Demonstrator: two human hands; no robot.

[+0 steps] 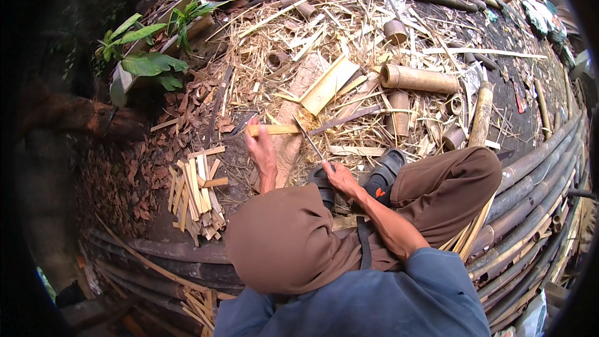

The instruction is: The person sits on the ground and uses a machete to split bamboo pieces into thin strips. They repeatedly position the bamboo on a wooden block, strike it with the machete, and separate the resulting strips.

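My left hand [262,151] is closed round one end of a short, pale bamboo strip [282,129], which lies level and points to the right. In my right hand [341,179] is a knife [310,140], its narrow blade slanting up and left to the strip's far end. Whether the edge bites into the strip, I cannot tell. Beneath them runs a worn wooden board [289,161], partly under shavings. A wide split bamboo piece [331,84] lies just beyond the knife, and a long dark flat strip [346,119] lies to its right.
Left of my knee is a pile of cut bamboo strips [198,190]. Bamboo tube sections [421,79] lie among shavings ahead. Long bamboo poles [530,181] are stacked at the right, with more poles [181,251] behind my left side. A leafy plant [146,62] stands far left.
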